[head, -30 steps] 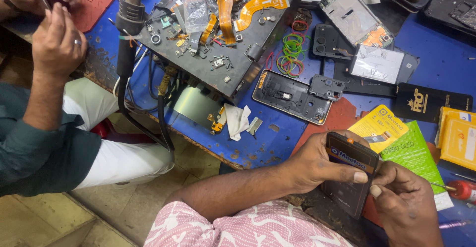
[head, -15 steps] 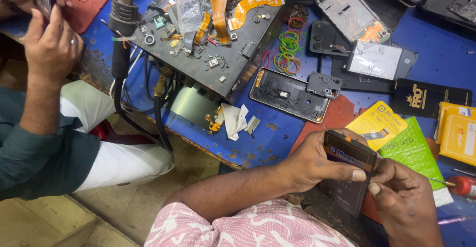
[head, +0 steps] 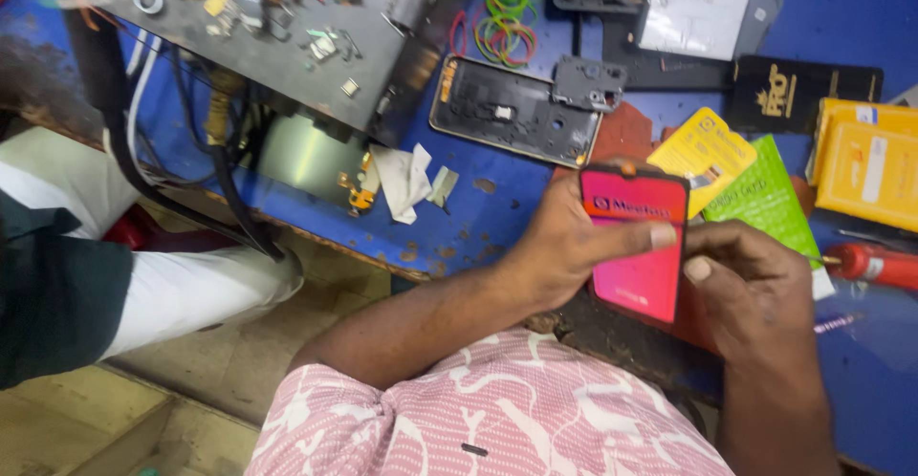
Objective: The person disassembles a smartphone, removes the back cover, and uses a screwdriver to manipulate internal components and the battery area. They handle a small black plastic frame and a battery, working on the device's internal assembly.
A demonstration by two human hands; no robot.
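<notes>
I hold a phone (head: pixel 636 242) upright over the near edge of the blue workbench (head: pixel 497 213); its screen glows pink and red. My left hand (head: pixel 574 242) wraps the phone's left side, with the thumb laid across the screen. My right hand (head: pixel 751 280) grips the phone's right edge, thumb tip on the glass. An opened black phone frame (head: pixel 512 113) lies on the bench just beyond my left hand.
A grey metal tray (head: pixel 316 51) with small parts and cables stands at the back left. Coloured rubber bands (head: pixel 507 12), yellow and green packets (head: pixel 755 194), yellow boxes (head: pixel 865 161) and a red tool (head: pixel 875 266) lie around. Another seated person's legs (head: pixel 182 285) are at left.
The phone's screen, dark before, now shows a pink and red picture. The view has shifted closer and rightward; the other person's raised hands have left the frame.
</notes>
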